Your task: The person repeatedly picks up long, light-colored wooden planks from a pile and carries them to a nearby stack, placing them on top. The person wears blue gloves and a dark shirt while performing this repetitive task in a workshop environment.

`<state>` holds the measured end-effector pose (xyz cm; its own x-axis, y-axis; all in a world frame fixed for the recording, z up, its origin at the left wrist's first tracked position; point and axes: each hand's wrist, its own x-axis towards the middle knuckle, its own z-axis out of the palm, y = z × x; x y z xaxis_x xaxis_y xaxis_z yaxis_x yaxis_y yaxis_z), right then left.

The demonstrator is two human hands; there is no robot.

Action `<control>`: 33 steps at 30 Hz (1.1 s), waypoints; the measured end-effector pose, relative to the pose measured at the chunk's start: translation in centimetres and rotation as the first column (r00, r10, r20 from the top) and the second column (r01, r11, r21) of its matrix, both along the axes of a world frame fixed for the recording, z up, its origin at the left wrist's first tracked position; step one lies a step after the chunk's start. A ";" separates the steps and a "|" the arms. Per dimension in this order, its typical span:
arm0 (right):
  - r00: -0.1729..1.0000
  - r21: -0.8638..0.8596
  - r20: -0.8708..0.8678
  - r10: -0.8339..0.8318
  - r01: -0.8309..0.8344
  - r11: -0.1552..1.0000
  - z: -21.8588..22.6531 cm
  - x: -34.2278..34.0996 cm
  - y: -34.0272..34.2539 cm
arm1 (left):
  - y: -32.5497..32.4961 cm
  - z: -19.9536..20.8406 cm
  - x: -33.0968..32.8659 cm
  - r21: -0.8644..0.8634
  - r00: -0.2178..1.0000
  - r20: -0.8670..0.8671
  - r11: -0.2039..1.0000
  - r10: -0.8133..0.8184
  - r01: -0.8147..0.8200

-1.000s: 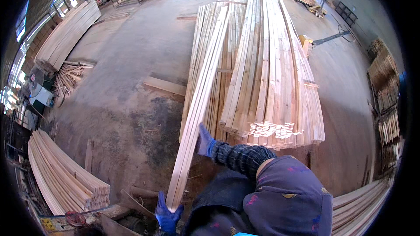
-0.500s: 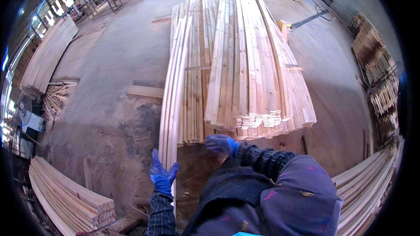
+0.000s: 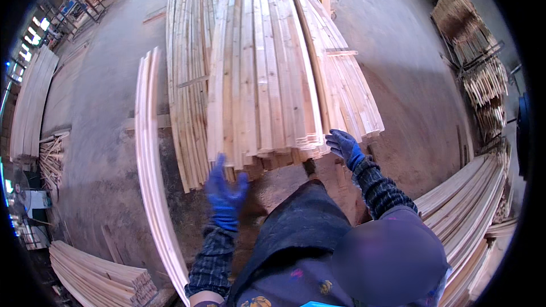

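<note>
A tall stack of pale wooden planks (image 3: pixel 261 74) lies lengthwise in front of me, its near ends uneven. My left hand (image 3: pixel 226 193), in a blue glove, is open at the left of these ends, thumb and fingers apart and slightly blurred. At the right front corner, my right hand (image 3: pixel 344 146), gloved alike, has its fingers stretched toward the plank ends; whether they touch the wood I cannot tell. A few long, narrow wooden strips (image 3: pixel 149 153) stretch along the left of my left arm, apart from my hand.
Lower layers of boards (image 3: pixel 187 96) spread out beneath the stack on both sides. More long boards lie at the lower left (image 3: pixel 96 270) and lower right (image 3: pixel 460 193). Racked wood (image 3: pixel 466 40) stands by the right wall. Scrap pieces (image 3: pixel 51 159) are heaped at far left.
My left hand has let go of the narrow strips and moved right to the stack's ends. My right hand has moved right to the stack's corner. The view has shifted.
</note>
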<state>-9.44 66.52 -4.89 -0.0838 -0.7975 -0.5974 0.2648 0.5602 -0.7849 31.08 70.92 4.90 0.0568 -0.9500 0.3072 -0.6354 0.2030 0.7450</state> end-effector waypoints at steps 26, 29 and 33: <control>0.735 -0.076 -0.624 0.266 -0.396 0.915 -20.6 -15.9 -16.0 | -13.6 -31.0 -48.2 0.930 -0.206 -0.302 0.335 0.931 0.149; 0.922 -0.120 -0.361 0.137 -0.192 0.974 -19.9 -16.1 -17.2 | -12.0 -29.5 -47.8 0.945 -0.034 -0.320 0.321 0.947 0.054; 0.980 -0.169 -0.124 0.155 -0.175 0.970 -16.2 -16.3 -23.4 | -10.3 -25.4 -47.5 0.920 0.115 -0.385 0.372 0.916 0.124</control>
